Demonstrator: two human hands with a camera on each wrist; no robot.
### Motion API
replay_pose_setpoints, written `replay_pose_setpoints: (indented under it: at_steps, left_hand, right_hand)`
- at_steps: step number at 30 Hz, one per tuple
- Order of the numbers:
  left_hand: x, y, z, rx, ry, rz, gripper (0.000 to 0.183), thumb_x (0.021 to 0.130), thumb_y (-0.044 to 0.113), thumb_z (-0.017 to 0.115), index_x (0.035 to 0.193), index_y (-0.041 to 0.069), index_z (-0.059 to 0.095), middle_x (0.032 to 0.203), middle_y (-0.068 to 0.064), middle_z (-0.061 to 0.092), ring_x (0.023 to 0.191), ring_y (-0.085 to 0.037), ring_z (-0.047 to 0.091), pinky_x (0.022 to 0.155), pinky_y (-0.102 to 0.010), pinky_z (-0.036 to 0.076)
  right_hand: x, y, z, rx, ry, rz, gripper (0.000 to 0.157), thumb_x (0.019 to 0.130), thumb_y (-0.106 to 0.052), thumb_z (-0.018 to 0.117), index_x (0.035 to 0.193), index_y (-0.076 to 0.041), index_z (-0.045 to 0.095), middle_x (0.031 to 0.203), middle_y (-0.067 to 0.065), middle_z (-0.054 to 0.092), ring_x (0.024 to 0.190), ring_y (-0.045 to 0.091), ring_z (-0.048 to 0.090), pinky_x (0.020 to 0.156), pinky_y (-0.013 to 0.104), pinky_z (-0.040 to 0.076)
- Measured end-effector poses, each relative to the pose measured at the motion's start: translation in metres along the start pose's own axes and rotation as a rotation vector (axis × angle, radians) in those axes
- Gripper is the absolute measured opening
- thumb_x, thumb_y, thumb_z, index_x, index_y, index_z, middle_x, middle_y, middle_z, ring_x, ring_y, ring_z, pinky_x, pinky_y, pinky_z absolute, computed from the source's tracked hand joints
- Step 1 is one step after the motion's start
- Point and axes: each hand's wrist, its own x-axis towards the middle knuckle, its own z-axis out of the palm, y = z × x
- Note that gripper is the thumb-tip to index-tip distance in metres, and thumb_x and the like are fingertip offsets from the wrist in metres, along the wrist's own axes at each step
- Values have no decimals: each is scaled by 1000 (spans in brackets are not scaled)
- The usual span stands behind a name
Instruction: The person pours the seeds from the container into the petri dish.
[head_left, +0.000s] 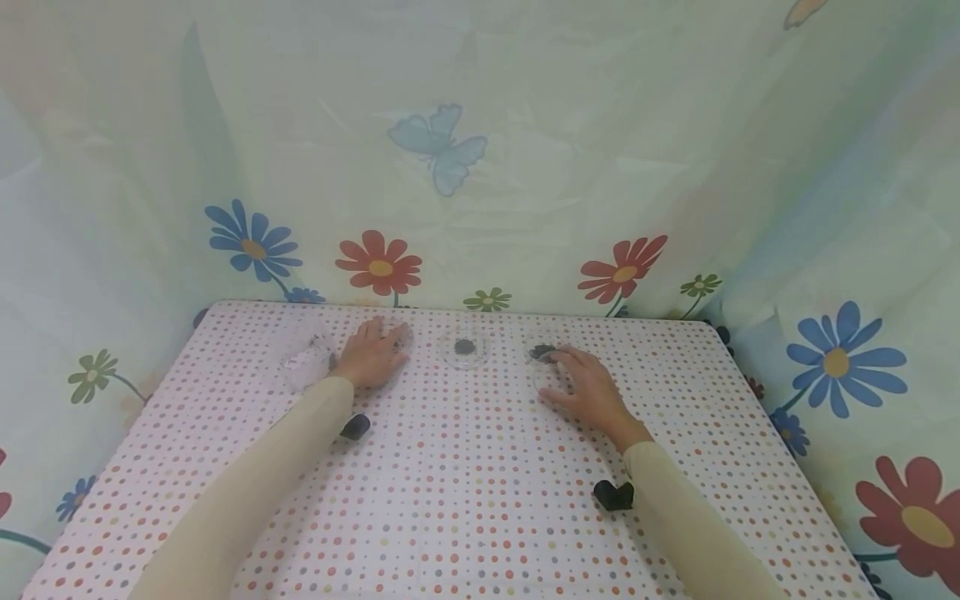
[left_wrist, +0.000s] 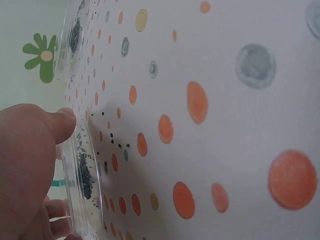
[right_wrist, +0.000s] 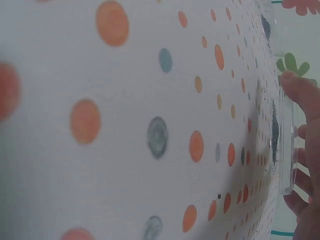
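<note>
My left hand [head_left: 369,357] holds a clear round dish [left_wrist: 92,200] by its sides, thumb on the near side and fingers on the far side. Small black granules [left_wrist: 85,175] show through its clear wall. On the right, my right hand [head_left: 588,390] grips a clear round lid or dish [right_wrist: 286,150] between thumb and fingers. Just beneath that piece lies a dark patch of granules [right_wrist: 275,132]; whether they touch it cannot be told. Between the hands stands another clear dish [head_left: 463,360] with a dark pile in its middle.
Crumpled-looking clear plastic [head_left: 303,365] lies left of the left hand. Loose black grains [left_wrist: 120,145] dot the spotted tablecloth [head_left: 450,500]. Black heart-shaped pieces [head_left: 614,496] show beside both forearms. A flowered curtain [head_left: 525,167] hangs behind the table's far edge.
</note>
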Motion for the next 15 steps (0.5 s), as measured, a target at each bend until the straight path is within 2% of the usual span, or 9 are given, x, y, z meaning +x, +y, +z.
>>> replay_pose_setpoints:
  at_steps: [15]
  left_hand:
    - [0,0,0,10,11,-3,61,98,43,50,153,25,28,160,-20,16,147,-40,17,118,-60,20]
  right_hand:
    - [4,-2,-5,29,6,7,68,84,-41,73,139,-11,48,151,17,38,140,39,34,114,59,30]
